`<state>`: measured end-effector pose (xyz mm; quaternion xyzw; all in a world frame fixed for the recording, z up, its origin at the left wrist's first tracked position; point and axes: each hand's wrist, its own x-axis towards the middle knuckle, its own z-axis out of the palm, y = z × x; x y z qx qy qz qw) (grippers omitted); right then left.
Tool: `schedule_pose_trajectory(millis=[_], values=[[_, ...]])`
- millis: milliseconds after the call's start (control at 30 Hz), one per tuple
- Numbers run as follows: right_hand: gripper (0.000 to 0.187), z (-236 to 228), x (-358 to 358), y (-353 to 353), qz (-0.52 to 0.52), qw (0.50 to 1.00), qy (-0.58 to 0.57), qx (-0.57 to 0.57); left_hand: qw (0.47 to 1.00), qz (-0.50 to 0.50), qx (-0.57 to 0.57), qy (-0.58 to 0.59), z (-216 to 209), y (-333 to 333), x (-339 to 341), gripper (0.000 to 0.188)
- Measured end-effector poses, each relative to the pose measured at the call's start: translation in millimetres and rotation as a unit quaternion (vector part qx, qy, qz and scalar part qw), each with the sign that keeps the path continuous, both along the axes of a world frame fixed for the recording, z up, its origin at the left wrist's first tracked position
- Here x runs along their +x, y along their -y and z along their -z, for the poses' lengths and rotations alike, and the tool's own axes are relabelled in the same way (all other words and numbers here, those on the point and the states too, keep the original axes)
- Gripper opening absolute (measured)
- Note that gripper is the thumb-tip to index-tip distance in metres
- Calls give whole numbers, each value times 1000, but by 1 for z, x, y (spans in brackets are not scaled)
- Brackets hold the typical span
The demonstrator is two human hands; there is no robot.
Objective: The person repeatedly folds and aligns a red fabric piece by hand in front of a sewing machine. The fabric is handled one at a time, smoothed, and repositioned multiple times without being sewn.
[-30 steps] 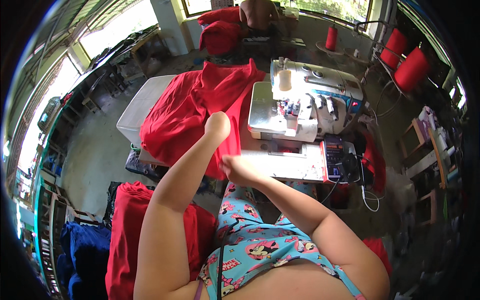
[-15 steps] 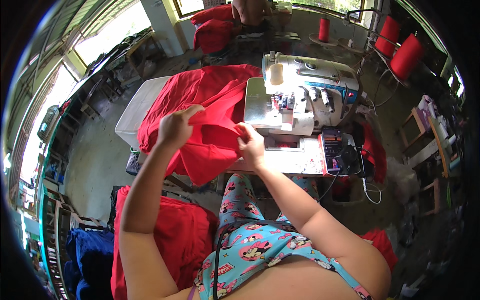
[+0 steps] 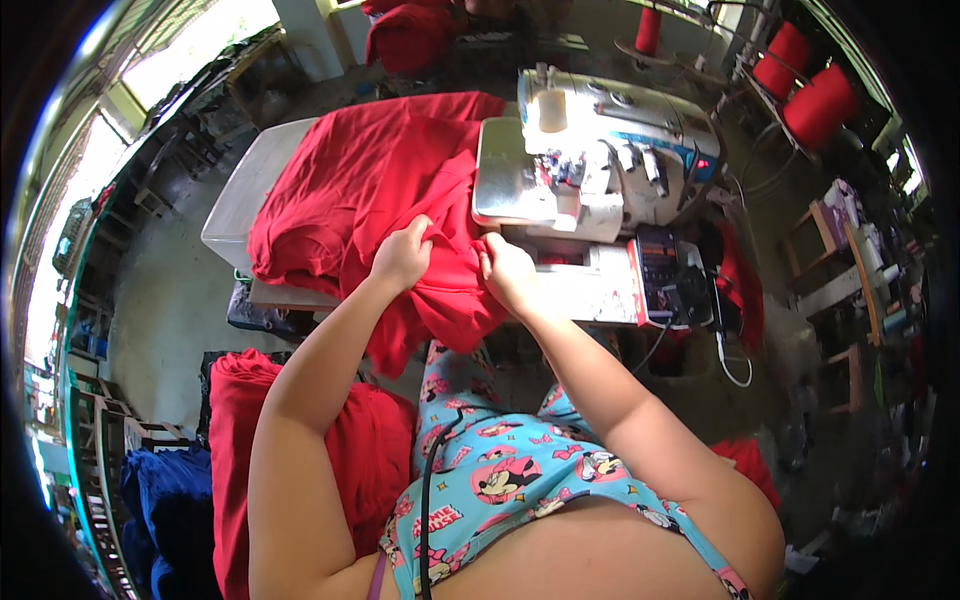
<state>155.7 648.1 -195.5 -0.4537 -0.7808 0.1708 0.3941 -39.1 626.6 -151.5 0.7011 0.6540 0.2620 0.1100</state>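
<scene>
Red fabric point(image 3: 370, 170) is heaped on the work table left of a sewing machine point(image 3: 640, 140), and its near end hangs over the front edge. My left hand point(image 3: 403, 255) is closed, pinching a fold of this cloth. Close by on the right, my right hand point(image 3: 508, 272) is also closed, gripping the cloth just in front of the machine's metal plate point(image 3: 505, 170). Gathered folds bunch between the two hands. The fingertips of both are partly hidden in the cloth.
Beside the machine a phone point(image 3: 656, 265) stands with cables. Red thread cones point(image 3: 818, 108) are at the upper right. A white bin point(image 3: 255, 190) is left of the cloth. More red fabric point(image 3: 370, 450) and dark blue fabric point(image 3: 170, 500) lie at lower left.
My left hand has moved right and down, closer to my right hand. The cloth opening stretched between them has collapsed into folds. The whole view has shifted slightly.
</scene>
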Motion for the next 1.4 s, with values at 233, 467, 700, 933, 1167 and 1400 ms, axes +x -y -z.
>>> schedule_pose_trajectory(millis=[233,467,700,933,1167,1400], values=[[15,-8,-11,4,31,979,192,-65,941,95,98,-309,5,5,4,40],[20,-29,36,8,-62,985,108,119,939,78,-54,-331,-4,-13,10,36],[17,-150,274,-12,-83,989,-36,-117,968,38,-125,-214,-92,32,8,52],[18,-17,514,-77,473,868,142,-61,983,123,-55,-124,-127,41,49,27],[20,6,466,-57,514,837,141,-120,977,163,-48,-132,-151,74,72,19],[15,-11,447,-44,537,804,251,-53,974,186,-36,-128,-153,83,81,16]])
